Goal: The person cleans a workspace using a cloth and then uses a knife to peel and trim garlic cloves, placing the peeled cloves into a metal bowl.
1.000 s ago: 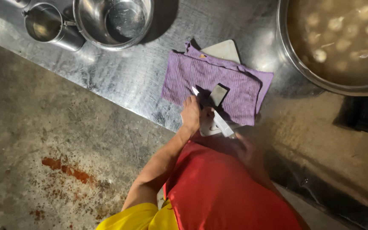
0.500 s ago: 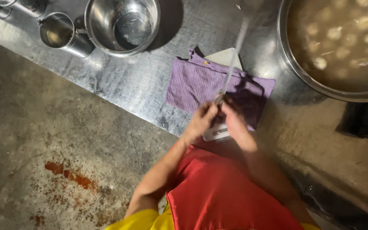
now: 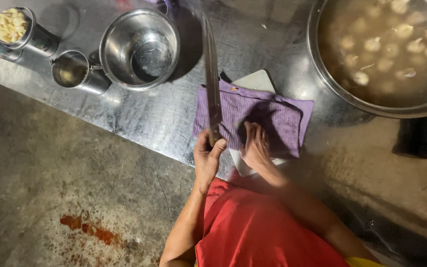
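knife raised over the purple cloth

the left hand (image 3: 207, 157) has its fingers wrapped tight around the handle of a long knife (image 3: 212, 84), thumb up along the grip. the blade runs straight away from the body, long axis pointing from the bench edge toward the far side, tip near the steel bowl (image 3: 140, 48). it stands to the left of the purple cloth (image 3: 273, 116), along its left edge.

the right hand (image 3: 256, 146) rests flat on the cloth, fingers together and bent down, pressing on something dark beneath them; what that thing is cannot be told. the cloth covers a white cutting board (image 3: 256, 80), whose corners show at the far side and at the near edge. the right hand lies just beside the knife hand, on the cloth, while the blade is off to its left, so the blade would have to swing right to meet what the right hand pins.

on the metal bench (image 3: 139, 118) stand a small steel cup (image 3: 72, 71) and two tins of pale pieces (image 3: 12, 25). at the far right is a large pot (image 3: 322, 79) of brown broth with pale lumps floating in it.
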